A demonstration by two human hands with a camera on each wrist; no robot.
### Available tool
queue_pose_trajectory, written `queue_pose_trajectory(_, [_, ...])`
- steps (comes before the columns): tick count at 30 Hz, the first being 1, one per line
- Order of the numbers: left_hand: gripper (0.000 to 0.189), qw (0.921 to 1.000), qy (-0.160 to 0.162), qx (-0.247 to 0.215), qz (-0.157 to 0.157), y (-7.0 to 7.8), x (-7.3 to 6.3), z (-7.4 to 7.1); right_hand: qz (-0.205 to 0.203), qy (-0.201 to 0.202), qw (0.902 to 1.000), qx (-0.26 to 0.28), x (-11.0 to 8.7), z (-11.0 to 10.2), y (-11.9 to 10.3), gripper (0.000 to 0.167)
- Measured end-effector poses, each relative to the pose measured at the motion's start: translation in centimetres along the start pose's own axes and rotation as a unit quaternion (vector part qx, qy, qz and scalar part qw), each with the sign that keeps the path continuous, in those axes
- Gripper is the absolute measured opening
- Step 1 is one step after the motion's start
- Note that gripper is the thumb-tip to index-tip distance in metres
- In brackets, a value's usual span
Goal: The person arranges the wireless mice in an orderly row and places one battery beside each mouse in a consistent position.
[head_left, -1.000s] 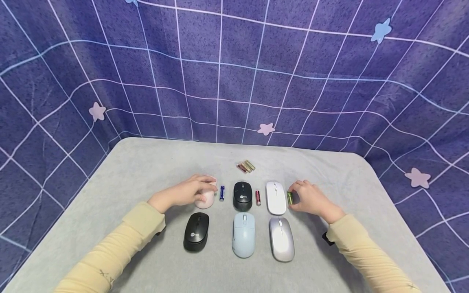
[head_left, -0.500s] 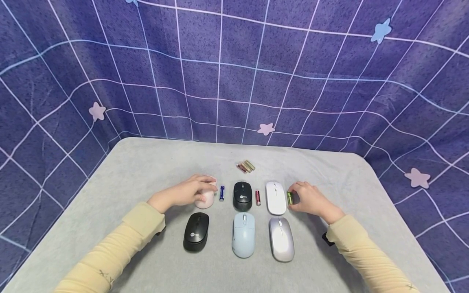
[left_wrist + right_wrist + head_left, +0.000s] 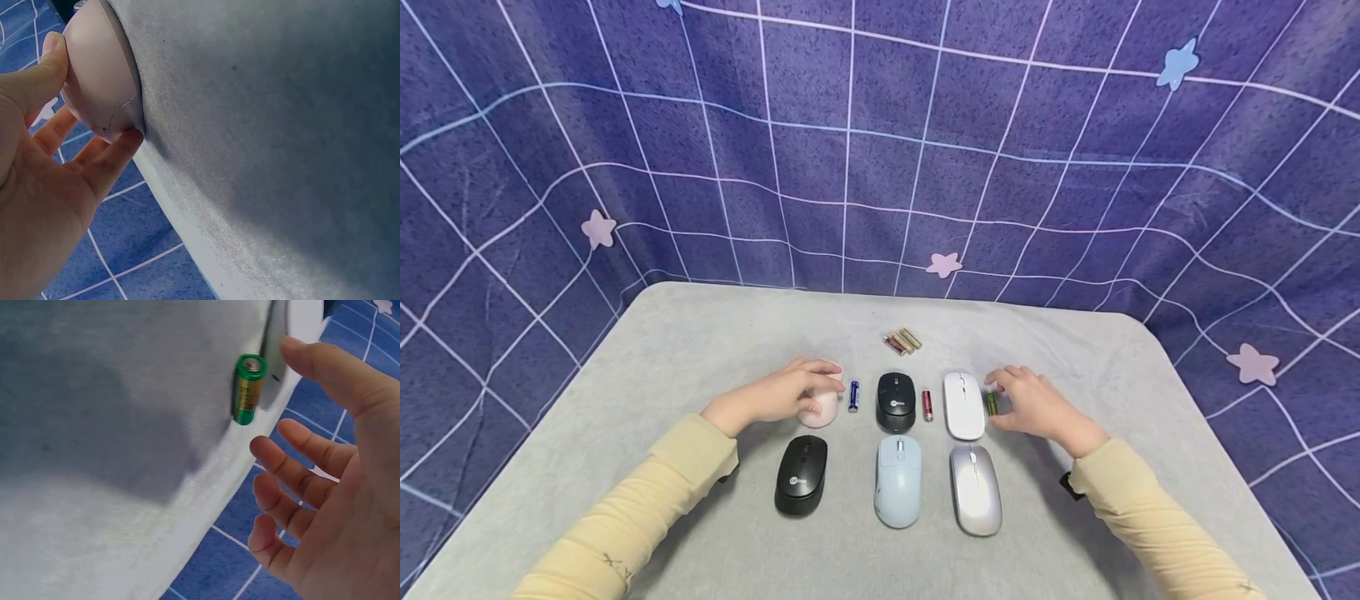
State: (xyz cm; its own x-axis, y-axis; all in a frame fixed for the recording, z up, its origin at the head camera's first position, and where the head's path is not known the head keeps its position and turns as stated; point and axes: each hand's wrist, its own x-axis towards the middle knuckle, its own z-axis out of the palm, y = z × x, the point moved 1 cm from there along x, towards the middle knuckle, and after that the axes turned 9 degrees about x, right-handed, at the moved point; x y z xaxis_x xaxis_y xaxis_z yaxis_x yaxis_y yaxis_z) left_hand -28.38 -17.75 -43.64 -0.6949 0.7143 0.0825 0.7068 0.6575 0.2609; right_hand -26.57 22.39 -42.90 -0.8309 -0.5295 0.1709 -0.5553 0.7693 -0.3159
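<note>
A pale pink computer mouse (image 3: pixel 103 69) lies on the grey cloth, and my left hand (image 3: pixel 786 390) holds it with the thumb on one side and the fingers along the other. Right of it lies a blue battery (image 3: pixel 853 397). My right hand (image 3: pixel 1033 402) hovers by a green battery (image 3: pixel 249 390), thumb and fingers parted around it and apart from it in the right wrist view. That battery lies along the right side of a white mouse (image 3: pixel 964 406). Between the hands are a black mouse (image 3: pixel 896 400) and a red battery (image 3: pixel 927 405).
Nearer me stand another black mouse (image 3: pixel 802 475), a light blue mouse (image 3: pixel 898 483) and a silver mouse (image 3: pixel 977 492). Several batteries (image 3: pixel 902 341) lie together farther back. A blue gridded curtain (image 3: pixel 880 150) hangs behind the cloth-covered table (image 3: pixel 715 325).
My right hand's fingers have spread away from the green battery, which stays beside the white mouse. The left hand has kept its place on the pink mouse.
</note>
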Motion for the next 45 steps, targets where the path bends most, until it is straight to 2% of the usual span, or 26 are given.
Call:
queue_pose_trajectory(19, [0.041, 1.0, -0.003, -0.003, -0.004, 0.0, -0.1, -0.1, -0.013, 0.013, 0.9994, -0.028, 2.4, -2.2, -2.2, 0.054])
queue_pose_trajectory(28, [0.042, 1.0, -0.003, -0.002, -0.001, 0.0, -0.1, 0.0, -0.02, 0.015, 0.9993, -0.027, 3.8, -3.0, -3.7, 0.052])
queue_pose_trajectory(45, [0.041, 1.0, -0.006, -0.001, -0.003, 0.3, -0.2, -0.3, -0.026, 0.027, 0.999, -0.027, 5.9, -4.1, -4.9, 0.055])
